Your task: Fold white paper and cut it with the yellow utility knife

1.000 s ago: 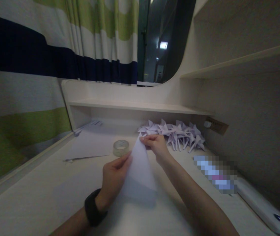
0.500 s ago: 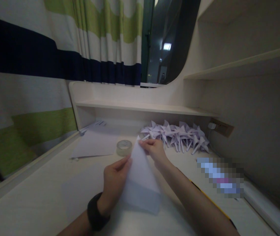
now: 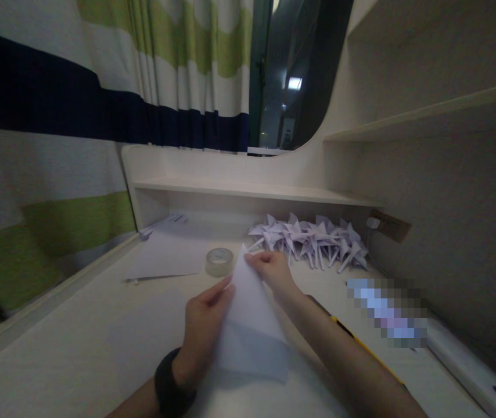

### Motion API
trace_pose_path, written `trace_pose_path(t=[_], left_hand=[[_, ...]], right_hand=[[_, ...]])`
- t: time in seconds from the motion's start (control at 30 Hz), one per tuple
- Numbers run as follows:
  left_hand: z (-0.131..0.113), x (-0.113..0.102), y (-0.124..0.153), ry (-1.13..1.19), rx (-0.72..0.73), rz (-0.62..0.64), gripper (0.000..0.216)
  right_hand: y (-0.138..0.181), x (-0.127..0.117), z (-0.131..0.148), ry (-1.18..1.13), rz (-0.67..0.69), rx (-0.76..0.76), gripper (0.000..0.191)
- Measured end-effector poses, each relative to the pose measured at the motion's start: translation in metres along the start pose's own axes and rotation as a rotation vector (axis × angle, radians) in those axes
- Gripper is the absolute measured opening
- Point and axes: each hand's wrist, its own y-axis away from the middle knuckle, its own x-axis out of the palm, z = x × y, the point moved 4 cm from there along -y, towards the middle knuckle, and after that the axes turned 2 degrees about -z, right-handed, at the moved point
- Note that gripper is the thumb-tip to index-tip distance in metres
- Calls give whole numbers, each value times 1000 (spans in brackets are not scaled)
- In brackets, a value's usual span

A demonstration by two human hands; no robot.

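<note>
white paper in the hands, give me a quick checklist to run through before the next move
1. Left hand on the white paper: ok, pinching its left edge.
2. Right hand near the top: ok, fingers gripping just below the pointed tip.
3. Lower end held down: not ok, neither hand is on it.
4. Inner layers lined up: cannot tell, they are hidden.
5. Tape roll out of the grip: ok, it lies on the desk just beyond the left hand.
6. Paper pinwheels out of the grip: ok, bunched at the back of the desk.
</note>
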Motion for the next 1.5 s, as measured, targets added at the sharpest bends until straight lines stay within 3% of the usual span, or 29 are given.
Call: trace_pose_path(t=[0.17, 0.53, 0.73, 0.9, 1.0, 1.3, 1.5], left_hand=[[4, 0, 1, 24, 16, 19, 28], [12, 4, 1, 11, -41, 38, 25], [21, 9, -4, 87, -132, 168, 45], [31, 29, -32, 169, -240, 397, 45], [37, 39, -50, 148, -217, 441, 42], [45, 34, -54, 105, -146, 278, 41], [43, 27, -59, 24, -64, 224, 38]], right_hand=[[7, -1, -10, -40, 61, 122, 41], [22, -13, -22, 21, 33, 126, 42], [18, -17, -36, -43, 18, 176, 40], [17, -16, -40, -27, 19, 191, 40], [19, -12, -43, -8, 51, 185, 40], [23, -9, -63, 10, 52, 288, 36], [25, -5, -68, -3, 120, 253, 36]])
